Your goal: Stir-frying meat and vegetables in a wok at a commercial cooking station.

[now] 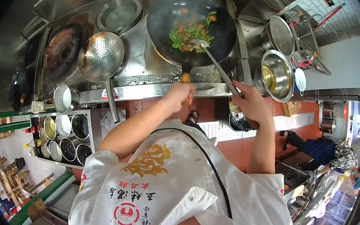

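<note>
A black wok [163,21] sits on the stove in front of me with steam rising from it. Chopped green vegetables [195,33] mixed with orange-brown pieces lie in it, and some bits look to be in the air. My left hand [179,96] is closed around the wok's wooden handle [186,78]. In my right hand [253,103] is the long handle of a metal ladle [217,65]. The ladle's bowl rests among the food at the near side of the wok.
Left stand a perforated strainer [102,56], a burner [64,52], a metal pot [66,98] and a water-filled basin with a sieve [119,13] under a running tap. Seasoning containers [63,125] fill a lower-left rack. Right is an oil bowl [276,76]. Another person [320,150] works farther right.
</note>
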Demonstrator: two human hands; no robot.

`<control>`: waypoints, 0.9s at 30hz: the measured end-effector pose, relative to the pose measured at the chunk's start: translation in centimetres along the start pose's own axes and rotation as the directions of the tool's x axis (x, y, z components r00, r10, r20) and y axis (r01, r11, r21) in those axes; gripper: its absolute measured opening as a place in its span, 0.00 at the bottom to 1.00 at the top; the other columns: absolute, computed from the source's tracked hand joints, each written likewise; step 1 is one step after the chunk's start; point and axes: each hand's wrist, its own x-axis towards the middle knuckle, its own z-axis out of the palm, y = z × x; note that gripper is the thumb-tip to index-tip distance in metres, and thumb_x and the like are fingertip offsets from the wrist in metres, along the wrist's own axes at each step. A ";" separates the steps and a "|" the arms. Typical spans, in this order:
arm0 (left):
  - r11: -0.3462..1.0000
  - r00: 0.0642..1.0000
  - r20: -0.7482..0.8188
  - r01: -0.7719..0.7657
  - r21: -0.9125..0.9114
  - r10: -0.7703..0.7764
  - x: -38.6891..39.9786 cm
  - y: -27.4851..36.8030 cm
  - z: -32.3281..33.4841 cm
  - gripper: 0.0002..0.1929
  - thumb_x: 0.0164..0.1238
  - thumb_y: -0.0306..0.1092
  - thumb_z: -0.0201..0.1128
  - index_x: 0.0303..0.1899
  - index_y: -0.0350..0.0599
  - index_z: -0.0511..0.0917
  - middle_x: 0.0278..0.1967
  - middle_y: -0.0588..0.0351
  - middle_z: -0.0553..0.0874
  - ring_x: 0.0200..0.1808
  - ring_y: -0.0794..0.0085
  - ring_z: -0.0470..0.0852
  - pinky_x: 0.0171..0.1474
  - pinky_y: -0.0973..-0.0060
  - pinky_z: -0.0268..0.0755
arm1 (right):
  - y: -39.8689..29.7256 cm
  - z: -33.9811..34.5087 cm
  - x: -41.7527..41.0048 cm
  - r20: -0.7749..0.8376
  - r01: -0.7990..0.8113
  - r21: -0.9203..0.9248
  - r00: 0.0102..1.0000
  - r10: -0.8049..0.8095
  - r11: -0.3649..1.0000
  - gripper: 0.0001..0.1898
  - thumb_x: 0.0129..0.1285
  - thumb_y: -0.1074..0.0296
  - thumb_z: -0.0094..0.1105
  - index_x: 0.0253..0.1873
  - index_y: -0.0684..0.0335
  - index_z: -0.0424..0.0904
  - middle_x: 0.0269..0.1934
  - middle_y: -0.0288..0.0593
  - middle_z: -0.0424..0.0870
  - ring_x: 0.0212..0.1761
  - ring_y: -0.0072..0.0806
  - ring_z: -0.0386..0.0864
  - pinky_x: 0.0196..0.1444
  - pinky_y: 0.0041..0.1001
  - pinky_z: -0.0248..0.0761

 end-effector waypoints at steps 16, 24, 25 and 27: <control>0.996 0.991 0.123 -0.047 -0.079 0.056 3.8 -4.3 -2.5 0.10 0.63 0.24 0.61 0.23 0.46 0.72 0.16 0.59 0.73 0.11 0.74 0.67 0.16 0.73 0.63 | 1.3 5.6 6.9 -0.233 0.223 -0.234 0.932 -0.277 0.946 0.28 0.64 0.68 0.59 0.69 0.66 0.70 0.32 0.61 0.83 0.30 0.44 0.82 0.39 0.35 0.75; 0.993 0.998 -0.015 0.060 0.103 -0.058 -2.5 -2.5 -1.5 0.07 0.64 0.25 0.60 0.26 0.44 0.75 0.16 0.59 0.74 0.13 0.73 0.70 0.15 0.71 0.62 | -1.8 2.4 -0.9 -0.134 0.277 -0.143 0.946 -0.296 0.950 0.28 0.64 0.68 0.59 0.69 0.67 0.70 0.32 0.55 0.84 0.32 0.43 0.83 0.43 0.34 0.76; 0.999 0.998 0.056 -0.002 0.032 0.000 -1.6 -0.4 -1.0 0.07 0.64 0.24 0.61 0.26 0.44 0.75 0.16 0.60 0.74 0.14 0.74 0.71 0.15 0.72 0.62 | -2.2 2.0 -1.1 -0.085 0.204 -0.142 0.972 -0.217 0.969 0.26 0.63 0.68 0.57 0.67 0.65 0.73 0.37 0.62 0.83 0.40 0.52 0.82 0.46 0.39 0.75; 0.998 0.997 0.068 0.024 -0.059 -0.020 2.0 0.6 -1.6 0.07 0.64 0.25 0.61 0.26 0.44 0.75 0.16 0.60 0.74 0.14 0.74 0.71 0.16 0.72 0.62 | -2.2 2.5 1.4 -0.088 0.131 -0.156 0.985 -0.145 0.979 0.24 0.63 0.67 0.55 0.64 0.64 0.75 0.43 0.69 0.82 0.48 0.61 0.81 0.50 0.45 0.74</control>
